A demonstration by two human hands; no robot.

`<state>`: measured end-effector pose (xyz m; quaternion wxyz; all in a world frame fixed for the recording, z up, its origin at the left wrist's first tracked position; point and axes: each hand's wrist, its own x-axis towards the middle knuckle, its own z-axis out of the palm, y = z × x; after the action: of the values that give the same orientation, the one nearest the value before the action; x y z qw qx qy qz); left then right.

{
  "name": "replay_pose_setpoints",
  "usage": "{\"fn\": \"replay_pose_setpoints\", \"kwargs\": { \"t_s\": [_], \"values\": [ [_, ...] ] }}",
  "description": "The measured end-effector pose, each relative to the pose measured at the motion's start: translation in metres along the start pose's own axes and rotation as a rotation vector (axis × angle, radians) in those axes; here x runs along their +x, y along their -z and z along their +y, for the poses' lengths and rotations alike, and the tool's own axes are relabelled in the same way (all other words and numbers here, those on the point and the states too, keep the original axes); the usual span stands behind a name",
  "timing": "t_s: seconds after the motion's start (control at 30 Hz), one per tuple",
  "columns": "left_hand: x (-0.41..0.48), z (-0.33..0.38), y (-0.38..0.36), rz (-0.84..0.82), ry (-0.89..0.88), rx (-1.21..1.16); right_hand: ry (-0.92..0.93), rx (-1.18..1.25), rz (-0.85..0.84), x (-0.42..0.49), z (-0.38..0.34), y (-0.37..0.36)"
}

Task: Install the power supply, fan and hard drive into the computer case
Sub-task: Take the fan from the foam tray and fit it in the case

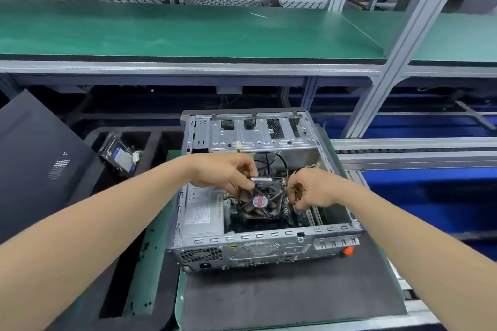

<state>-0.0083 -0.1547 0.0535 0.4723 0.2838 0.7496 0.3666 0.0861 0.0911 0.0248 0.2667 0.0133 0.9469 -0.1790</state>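
Inside open case (269, 235), fan (259, 200) between hands: left hand (220, 169) pinches its corner, right hand (314, 191) pinches wires (293, 195) beside it.

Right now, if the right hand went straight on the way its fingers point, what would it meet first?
Probably the right side of the black square cooling fan, just left of the right hand; depth is unclear.
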Motion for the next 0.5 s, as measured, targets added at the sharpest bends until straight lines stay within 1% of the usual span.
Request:
{"fn": "replay_pose_setpoints", "kwargs": {
  "t_s": [0.1,0.2,0.3,0.43,0.5],
  "values": [
    [0.004,0.001,-0.004,-0.083,0.013,0.040,-0.042,-0.078,-0.006,-0.002,-0.005,-0.006],
    [0.005,0.006,-0.008,-0.166,0.007,0.143,-0.050,-0.177,0.018,0.000,-0.011,-0.015],
    [0.005,0.009,-0.015,-0.230,0.029,0.212,-0.054,-0.223,0.001,0.003,-0.010,-0.028],
    [0.013,0.004,-0.024,-0.283,0.070,0.263,-0.044,-0.297,-0.012,0.008,-0.011,-0.043],
    [0.016,0.004,-0.025,-0.313,0.078,0.290,-0.055,-0.290,-0.010,0.010,-0.012,-0.047]
  ]
}}
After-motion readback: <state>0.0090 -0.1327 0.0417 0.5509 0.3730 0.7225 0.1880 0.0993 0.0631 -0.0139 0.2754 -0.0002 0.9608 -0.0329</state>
